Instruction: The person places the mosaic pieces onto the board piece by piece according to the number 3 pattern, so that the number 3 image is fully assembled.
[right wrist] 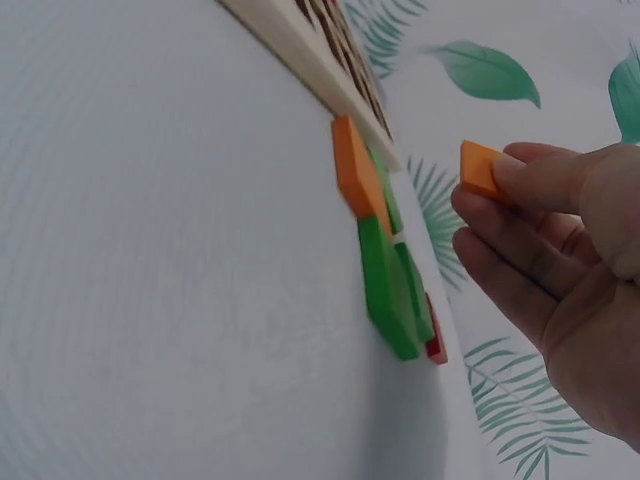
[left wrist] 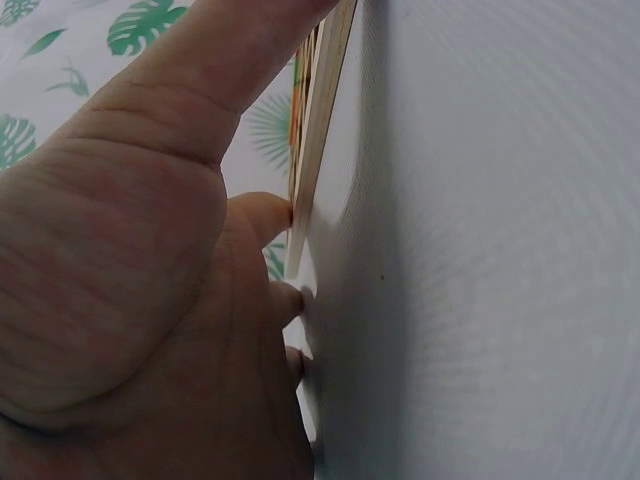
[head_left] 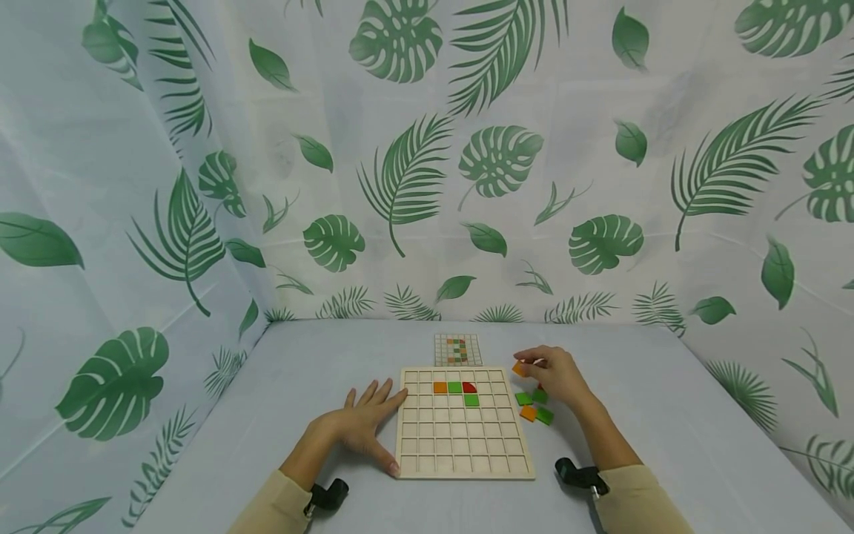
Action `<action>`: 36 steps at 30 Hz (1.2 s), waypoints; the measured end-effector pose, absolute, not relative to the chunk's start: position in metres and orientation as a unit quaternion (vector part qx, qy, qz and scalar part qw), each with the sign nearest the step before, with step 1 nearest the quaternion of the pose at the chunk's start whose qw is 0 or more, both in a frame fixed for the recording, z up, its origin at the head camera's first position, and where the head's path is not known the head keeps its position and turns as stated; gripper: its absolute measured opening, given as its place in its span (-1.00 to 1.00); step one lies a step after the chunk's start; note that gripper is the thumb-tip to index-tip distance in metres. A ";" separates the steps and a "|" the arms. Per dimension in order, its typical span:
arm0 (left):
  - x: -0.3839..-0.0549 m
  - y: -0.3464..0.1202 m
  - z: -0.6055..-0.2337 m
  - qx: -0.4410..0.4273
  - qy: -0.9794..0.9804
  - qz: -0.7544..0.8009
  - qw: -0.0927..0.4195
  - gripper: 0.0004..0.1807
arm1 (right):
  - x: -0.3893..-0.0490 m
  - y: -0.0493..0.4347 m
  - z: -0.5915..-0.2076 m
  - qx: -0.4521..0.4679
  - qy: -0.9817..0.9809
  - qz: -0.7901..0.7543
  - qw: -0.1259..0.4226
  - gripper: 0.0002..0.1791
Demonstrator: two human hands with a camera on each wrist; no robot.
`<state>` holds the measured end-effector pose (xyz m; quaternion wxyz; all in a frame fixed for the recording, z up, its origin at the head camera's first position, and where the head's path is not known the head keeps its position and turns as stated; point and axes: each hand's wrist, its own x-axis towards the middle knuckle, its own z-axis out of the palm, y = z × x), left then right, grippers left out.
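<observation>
A wooden grid board point(head_left: 440, 447) lies on the table, with an orange tile point(head_left: 440, 387), a green tile point(head_left: 455, 387) and a red rounded tile point(head_left: 470, 387) in one row and another green tile point(head_left: 472, 400) below the red one. My left hand point(head_left: 363, 424) is spread along the board's left edge, thumb and index fingertip touching it. Between thumb and fingers, my right hand point(head_left: 559, 376) pinches an orange tile point(right wrist: 482, 168), held above the table just right of the board's far corner.
Loose tiles lie right of the board: an orange one point(head_left: 528, 413), several green ones point(head_left: 544, 416) and a red one point(right wrist: 436, 335) partly hidden. A printed pattern card point(head_left: 440, 350) touches the board's far edge. Leaf-printed cloth point(head_left: 427, 185) hangs behind the table.
</observation>
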<state>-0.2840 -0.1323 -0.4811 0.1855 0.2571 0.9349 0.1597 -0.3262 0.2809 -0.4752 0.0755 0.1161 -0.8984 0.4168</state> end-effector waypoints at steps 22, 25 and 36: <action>-0.285 -0.133 -0.483 0.254 0.935 0.162 0.189 0.52 | -0.323 0.259 -0.468 0.179 -0.890 0.416 0.050 -0.76; -0.285 -0.133 -0.482 0.255 0.934 0.163 0.189 0.52 | -0.323 0.256 -0.467 0.182 -0.889 0.419 0.036 -0.78; -0.285 -0.133 -0.482 0.258 0.934 0.162 0.189 0.52 | -0.320 0.247 -0.465 0.184 -0.878 0.442 0.007 -0.77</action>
